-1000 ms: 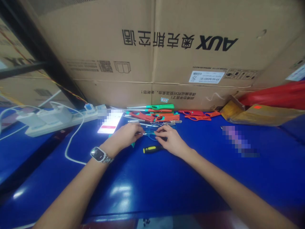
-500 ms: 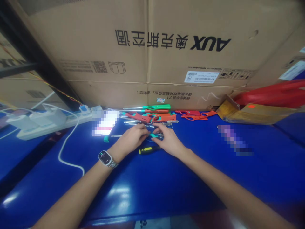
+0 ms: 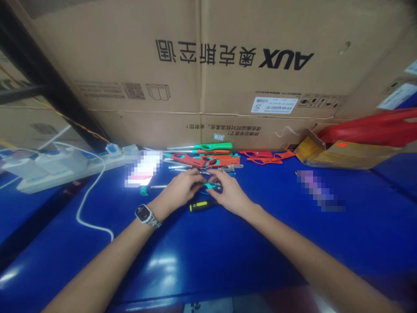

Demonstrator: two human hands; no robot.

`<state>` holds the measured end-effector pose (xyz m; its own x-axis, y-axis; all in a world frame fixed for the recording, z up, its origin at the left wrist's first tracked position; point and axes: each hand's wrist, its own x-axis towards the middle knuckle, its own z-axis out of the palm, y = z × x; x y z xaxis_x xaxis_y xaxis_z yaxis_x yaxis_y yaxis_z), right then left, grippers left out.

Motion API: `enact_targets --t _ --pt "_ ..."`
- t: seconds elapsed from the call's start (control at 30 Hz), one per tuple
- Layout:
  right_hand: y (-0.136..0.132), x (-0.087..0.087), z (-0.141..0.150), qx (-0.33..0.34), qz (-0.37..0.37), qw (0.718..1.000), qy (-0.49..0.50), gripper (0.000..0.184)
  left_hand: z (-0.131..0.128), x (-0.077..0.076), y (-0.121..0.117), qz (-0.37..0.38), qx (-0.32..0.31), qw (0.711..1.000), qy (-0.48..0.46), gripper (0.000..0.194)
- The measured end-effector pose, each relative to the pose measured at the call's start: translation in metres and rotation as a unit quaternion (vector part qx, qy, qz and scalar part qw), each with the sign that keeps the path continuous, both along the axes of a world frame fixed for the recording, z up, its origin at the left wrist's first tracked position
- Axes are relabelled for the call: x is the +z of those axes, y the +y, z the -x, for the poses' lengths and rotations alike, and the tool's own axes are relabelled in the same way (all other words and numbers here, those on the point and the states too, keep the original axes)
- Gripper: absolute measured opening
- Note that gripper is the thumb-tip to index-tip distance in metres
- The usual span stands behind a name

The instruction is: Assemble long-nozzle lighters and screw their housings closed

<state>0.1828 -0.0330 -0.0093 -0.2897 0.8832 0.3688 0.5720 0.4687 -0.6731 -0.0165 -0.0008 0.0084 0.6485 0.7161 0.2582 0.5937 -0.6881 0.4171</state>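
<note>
Both hands meet over a disassembled long-nozzle lighter (image 3: 209, 185), whose teal trigger and clear inner parts show between the fingers. Its metal tube seems to stick out leftward under my left hand (image 3: 182, 188). That hand's fingers are pinched at the left side of the lighter. My right hand (image 3: 233, 191) grips the lighter's right end between thumb and forefinger. Just below lies a black and yellow screwdriver (image 3: 200, 205), its right end hidden by my right hand. Behind my fingers are a green lighter (image 3: 215, 147), orange lighters (image 3: 224, 161) and loose metal tubes (image 3: 176, 165).
Red and orange lighter shells (image 3: 267, 156) lie to the right, near an open carton (image 3: 355, 154) holding something red. A large cardboard box (image 3: 130, 43) stands behind. At left are a power strip (image 3: 94, 164), a white cable (image 3: 81, 208) and a blurred bright screen (image 3: 143, 168).
The view has shifted very slightly. Both hands stay at the lighter with almost the same hold.
</note>
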Motion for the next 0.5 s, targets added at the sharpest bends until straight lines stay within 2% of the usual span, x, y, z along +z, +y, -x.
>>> enact_targets --t 0.3,0.5 --pt "-0.002 -0.001 0.001 -0.004 -0.020 1.000 -0.008 0.048 -0.003 -0.001 -0.003 -0.011 0.034 0.999 0.002 0.015" --pt "-0.002 -0.001 0.001 -0.011 -0.014 1.000 -0.007 0.046 -0.002 0.007 -0.006 -0.065 0.013 0.996 0.054 0.015"
